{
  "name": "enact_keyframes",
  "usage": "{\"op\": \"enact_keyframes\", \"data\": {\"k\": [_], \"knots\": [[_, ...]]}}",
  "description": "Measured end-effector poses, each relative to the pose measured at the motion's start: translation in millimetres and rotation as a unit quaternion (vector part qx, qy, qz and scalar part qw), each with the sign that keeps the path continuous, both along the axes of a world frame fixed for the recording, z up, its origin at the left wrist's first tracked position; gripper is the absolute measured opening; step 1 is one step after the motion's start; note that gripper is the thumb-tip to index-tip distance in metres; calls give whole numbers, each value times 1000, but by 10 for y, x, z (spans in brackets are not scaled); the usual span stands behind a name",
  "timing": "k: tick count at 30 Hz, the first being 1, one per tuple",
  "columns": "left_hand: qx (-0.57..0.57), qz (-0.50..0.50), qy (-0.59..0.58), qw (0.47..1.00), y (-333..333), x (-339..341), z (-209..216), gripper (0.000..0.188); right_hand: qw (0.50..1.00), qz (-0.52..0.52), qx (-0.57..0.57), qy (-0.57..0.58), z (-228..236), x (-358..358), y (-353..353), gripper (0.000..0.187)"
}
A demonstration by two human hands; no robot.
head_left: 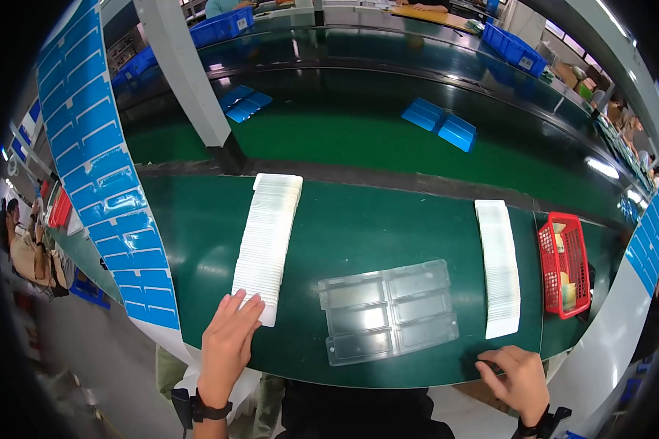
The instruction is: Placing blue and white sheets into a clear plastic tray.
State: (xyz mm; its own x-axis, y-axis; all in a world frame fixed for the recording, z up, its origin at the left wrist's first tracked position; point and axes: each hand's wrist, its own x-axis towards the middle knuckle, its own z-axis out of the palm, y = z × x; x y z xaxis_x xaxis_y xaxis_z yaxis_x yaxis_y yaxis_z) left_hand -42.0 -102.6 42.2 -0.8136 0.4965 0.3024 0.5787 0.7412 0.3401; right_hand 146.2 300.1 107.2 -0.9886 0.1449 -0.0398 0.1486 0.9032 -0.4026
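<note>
A long fanned row of white cards (267, 241) lies left of centre on the green table. My left hand (227, 336) rests its outstretched fingertips on the near end of that row, not closed round any card. Between my hands sits a clear plastic tray (388, 311) with several rectangular compartments, tilted slightly on the table. A second fanned row of white cards (498, 271) stretches away on the right. Just below its near end, my right hand (518, 377) hovers by the table's front edge. Its fingers are bent, thumb and index apart, with nothing visible between them.
A red basket (565, 267) with yellowish pieces stands right of the cards. Blue sheets (439, 124) lie on the green conveyor (329, 146) beyond the table. A grey post (187, 80) rises at the far left. Blue-patterned panels (102, 168) hang at both sides.
</note>
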Motion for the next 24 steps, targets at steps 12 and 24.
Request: {"op": "enact_keyframes", "data": {"k": [12,24], "knots": [[-4,14,-55,998,-56,92,62,40,988,-51,56,138,-226,46,550,20],[67,26,-141,987,-165,248,-70,25,986,-17,102,132,-474,12,745,39]]}}
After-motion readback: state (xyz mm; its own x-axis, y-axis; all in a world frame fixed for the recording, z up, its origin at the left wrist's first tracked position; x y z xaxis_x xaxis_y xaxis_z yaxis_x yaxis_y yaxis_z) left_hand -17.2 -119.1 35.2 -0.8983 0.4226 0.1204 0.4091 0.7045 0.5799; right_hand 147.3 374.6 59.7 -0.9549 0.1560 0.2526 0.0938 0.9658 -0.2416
